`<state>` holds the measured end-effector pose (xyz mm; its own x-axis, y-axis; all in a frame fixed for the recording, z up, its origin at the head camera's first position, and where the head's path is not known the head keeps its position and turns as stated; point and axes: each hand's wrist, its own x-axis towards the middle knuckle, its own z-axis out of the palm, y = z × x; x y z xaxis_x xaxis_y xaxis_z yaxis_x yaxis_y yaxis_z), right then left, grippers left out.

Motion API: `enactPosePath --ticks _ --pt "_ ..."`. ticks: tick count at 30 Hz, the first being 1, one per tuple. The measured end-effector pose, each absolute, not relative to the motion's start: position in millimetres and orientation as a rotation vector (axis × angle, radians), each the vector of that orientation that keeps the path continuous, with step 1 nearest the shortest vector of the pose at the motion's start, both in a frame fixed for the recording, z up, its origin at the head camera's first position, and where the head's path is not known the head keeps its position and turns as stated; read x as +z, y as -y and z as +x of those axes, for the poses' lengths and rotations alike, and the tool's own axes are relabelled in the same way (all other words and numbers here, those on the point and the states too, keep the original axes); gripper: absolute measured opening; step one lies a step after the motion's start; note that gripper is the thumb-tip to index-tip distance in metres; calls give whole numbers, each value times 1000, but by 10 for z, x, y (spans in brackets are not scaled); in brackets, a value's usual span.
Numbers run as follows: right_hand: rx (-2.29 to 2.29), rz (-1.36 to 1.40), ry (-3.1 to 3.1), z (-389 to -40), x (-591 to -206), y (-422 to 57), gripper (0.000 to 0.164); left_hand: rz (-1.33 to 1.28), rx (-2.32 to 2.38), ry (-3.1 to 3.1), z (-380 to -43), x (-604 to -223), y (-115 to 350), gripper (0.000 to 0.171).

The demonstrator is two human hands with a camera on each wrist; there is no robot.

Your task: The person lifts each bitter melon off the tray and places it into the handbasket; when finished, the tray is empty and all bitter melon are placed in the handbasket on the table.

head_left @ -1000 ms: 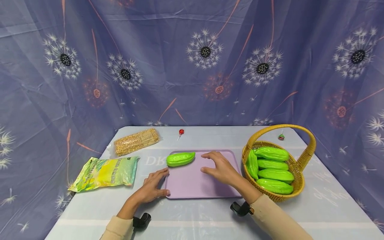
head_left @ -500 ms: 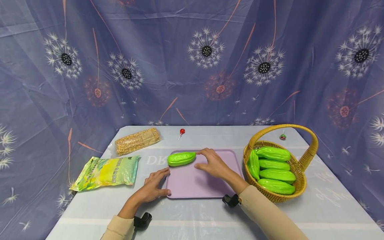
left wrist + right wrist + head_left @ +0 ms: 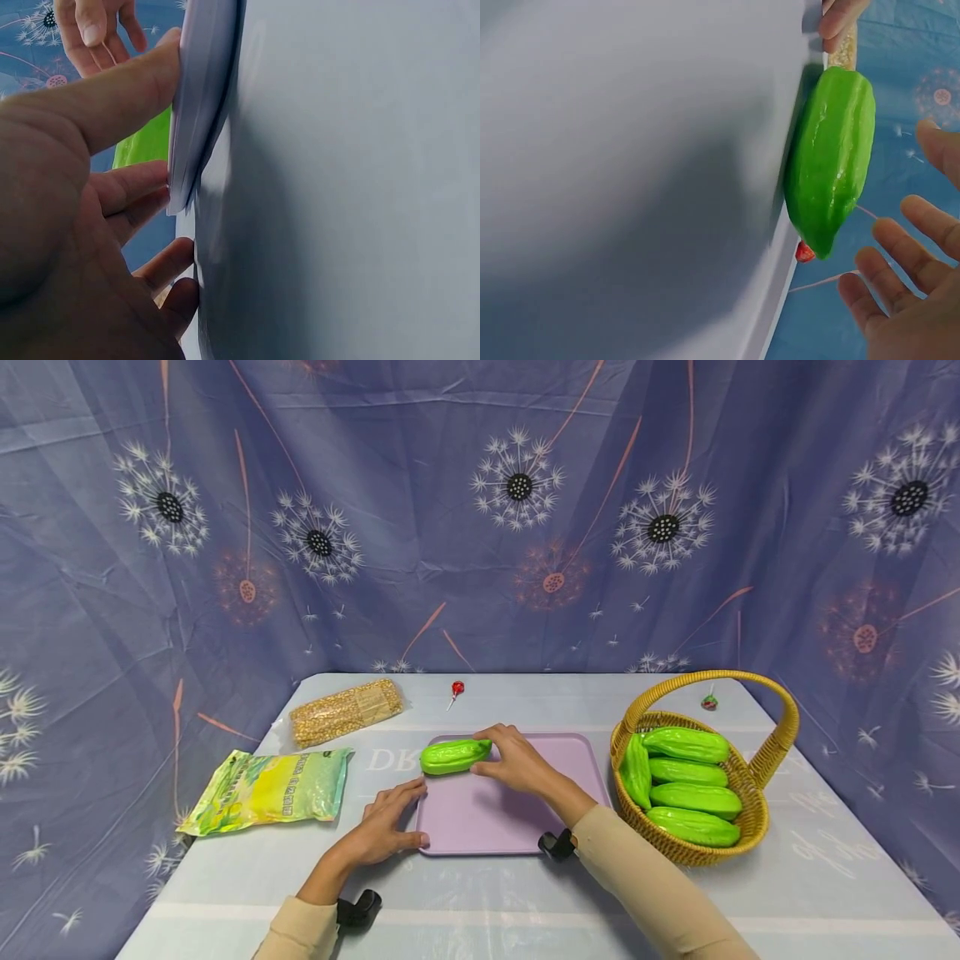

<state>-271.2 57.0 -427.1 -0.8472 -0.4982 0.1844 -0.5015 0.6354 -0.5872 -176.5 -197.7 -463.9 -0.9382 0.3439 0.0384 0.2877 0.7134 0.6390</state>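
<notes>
A bright green, ridged gourd with a pointed end lies on the far left corner of the lilac tray. My right hand hovers over the tray at the gourd's pointed end, thumb on the near side, fingers on the far side. In the right wrist view, the fingers are spread and apart from the gourd. My left hand rests at the tray's left edge, its thumb and index fingertip against the rim. The left wrist view shows the thumb along the tray's edge.
At the right stands a wicker basket with a tall handle, holding several similar green gourds. A yellow-green bag and a clear pack of golden grains lie at left. Two lollipops, one red, one green, lie behind.
My right hand has moved left across the tray to the gourd's pointed end, its thumb and fingers coming around it. The left hand stays at the tray's edge.
</notes>
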Motion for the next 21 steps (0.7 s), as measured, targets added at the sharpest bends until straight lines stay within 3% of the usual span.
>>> enactPosePath --ticks 21 --pt "943 942 2859 -2923 -4391 -320 53 504 1024 -2825 -1774 -4649 1973 75"
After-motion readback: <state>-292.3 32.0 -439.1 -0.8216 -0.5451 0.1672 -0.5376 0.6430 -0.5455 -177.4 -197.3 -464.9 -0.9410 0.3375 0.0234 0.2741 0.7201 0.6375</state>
